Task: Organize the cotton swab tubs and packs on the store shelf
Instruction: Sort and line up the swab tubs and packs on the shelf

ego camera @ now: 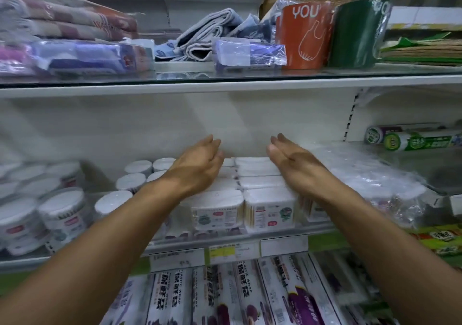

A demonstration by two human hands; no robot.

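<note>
Two rows of square cotton swab packs [268, 208] with white tops run front to back in the middle of the glass shelf [225, 239]. My left hand [197, 167] lies flat against the left side of the rows, fingers together and holding nothing. Flat against the right side is my right hand [292, 159], also empty-palmed. Round cotton swab tubs [113, 201] with white lids stand left of the packs. Larger round tubs [62, 211] fill the far left. A clear plastic bag of swab tubs [380, 187] lies to the right.
Rolls of bags [412, 138] sit at the right back. Price tags [230, 251] line the shelf edge. Plastic wrap boxes [225, 297] fill the shelf below. Above are folded towels [62, 22], an orange roll [306, 37] and a green roll [357, 32].
</note>
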